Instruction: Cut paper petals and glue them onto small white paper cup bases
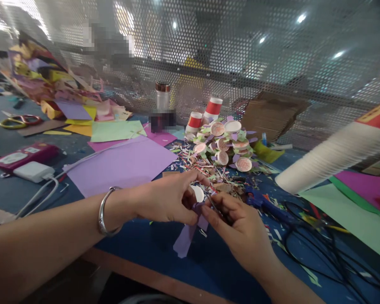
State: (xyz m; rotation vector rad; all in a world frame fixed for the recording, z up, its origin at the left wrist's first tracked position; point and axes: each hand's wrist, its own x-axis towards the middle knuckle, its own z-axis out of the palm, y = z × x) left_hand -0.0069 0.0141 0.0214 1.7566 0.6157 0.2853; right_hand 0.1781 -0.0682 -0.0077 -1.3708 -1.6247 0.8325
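My left hand (169, 198), with a silver bangle on its wrist, pinches a small white paper cup (199, 193) with a purple paper strip (187, 236) hanging from it. My right hand (237, 226) is closed around small scissors (213, 203), whose blades meet the purple paper just below the cup. Both hands hover over the blue table (209, 261) near its front edge.
A pile of finished cup flowers (224, 143) with purple and green petals lies behind, amid paper scraps. A large purple sheet (120, 162), a green sheet (115, 130), red-and-white cups (205, 116), a stack of white cups (332, 154), a blue glue gun (262, 202), black cables, a charger and yellow-handled scissors (17, 121) surround them.
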